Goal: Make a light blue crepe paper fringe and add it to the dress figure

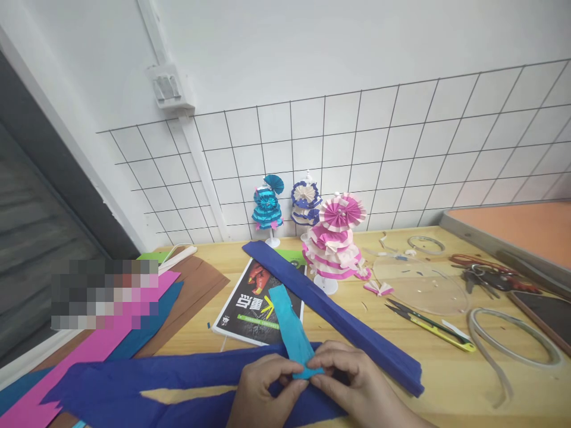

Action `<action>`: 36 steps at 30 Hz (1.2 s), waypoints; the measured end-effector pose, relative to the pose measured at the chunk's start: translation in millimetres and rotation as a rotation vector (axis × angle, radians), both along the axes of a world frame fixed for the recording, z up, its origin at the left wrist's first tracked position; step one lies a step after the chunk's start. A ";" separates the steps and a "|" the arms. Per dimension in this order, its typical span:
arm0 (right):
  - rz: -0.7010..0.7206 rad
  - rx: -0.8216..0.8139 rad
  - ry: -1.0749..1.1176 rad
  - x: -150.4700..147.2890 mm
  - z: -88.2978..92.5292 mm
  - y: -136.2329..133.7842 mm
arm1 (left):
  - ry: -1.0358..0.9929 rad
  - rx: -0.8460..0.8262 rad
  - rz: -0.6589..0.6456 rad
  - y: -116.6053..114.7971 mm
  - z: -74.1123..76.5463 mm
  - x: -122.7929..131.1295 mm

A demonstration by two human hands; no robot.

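Both hands meet at the front middle of the table, over dark blue crepe paper (pixel 187 365). Between thumb and fingertips, my left hand (pixel 263 386) pinches the near end of a turquoise crepe paper strip (pixel 288 321). My right hand (pixel 348 374) pinches that same end from the right, where the paper is folded over. The strip's far end reaches away over a black printed booklet (pixel 250 306). Beside it, a long folded dark blue paper strip (pixel 339 315) runs diagonally to the right. My palms and lower fingers are partly hidden.
Paper cake-like decorations in pink (pixel 336 244), turquoise (pixel 267 208) and blue-white (pixel 306 202) stand by the wall. Yellow-handled snips (pixel 430 324), clear tubing coils (pixel 513 339) and keys (pixel 482 279) lie right. Pink paper (pixel 98 351) and brown sheets (pixel 196 291) lie left.
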State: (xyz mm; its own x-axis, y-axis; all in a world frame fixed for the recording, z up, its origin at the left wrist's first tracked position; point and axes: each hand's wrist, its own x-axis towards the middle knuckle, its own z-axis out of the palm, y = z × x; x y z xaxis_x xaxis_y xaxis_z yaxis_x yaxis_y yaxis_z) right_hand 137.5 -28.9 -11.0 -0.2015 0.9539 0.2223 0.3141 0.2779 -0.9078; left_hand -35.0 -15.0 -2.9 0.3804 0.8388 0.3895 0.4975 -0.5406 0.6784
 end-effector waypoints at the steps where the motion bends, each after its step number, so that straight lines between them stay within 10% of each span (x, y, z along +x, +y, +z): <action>1: -0.001 0.002 0.001 -0.1 0.2 0.0 | -0.003 0.007 0.003 0.0 -0.1 0.0; 36: -0.052 -0.070 0.033 -0.5 1.7 -0.3 | -0.224 -0.317 0.132 -2.4 -0.6 4.9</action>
